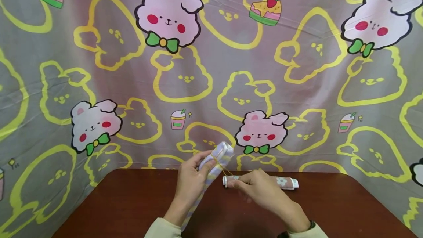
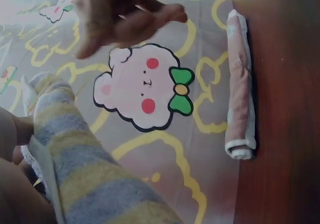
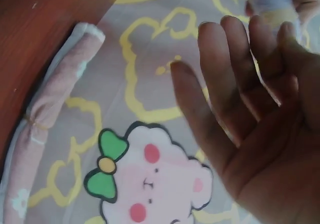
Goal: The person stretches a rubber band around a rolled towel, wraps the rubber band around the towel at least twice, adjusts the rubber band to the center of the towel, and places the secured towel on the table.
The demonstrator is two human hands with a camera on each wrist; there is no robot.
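Observation:
My left hand (image 1: 193,177) grips a rolled towel (image 1: 211,176) with yellow and lavender-grey stripes, held tilted above the table near its upper end. A thin yellow rubber band (image 1: 226,170) runs round that end and stretches away to the right. Its far end is at the fingers of my right hand (image 1: 264,192), which pull it out from the roll. Several right fingers (image 3: 215,59) are spread in the right wrist view. The striped roll (image 2: 100,154) fills the lower left of the left wrist view, with left fingers partly hidden behind it.
A second rolled towel (image 1: 288,183), pink with pale flowers and white edges, lies toward the table's back edge behind my right hand. A band (image 3: 36,123) cinches its middle. The brown table (image 1: 132,201) meets a hanging curtain (image 1: 214,120) printed with rabbits.

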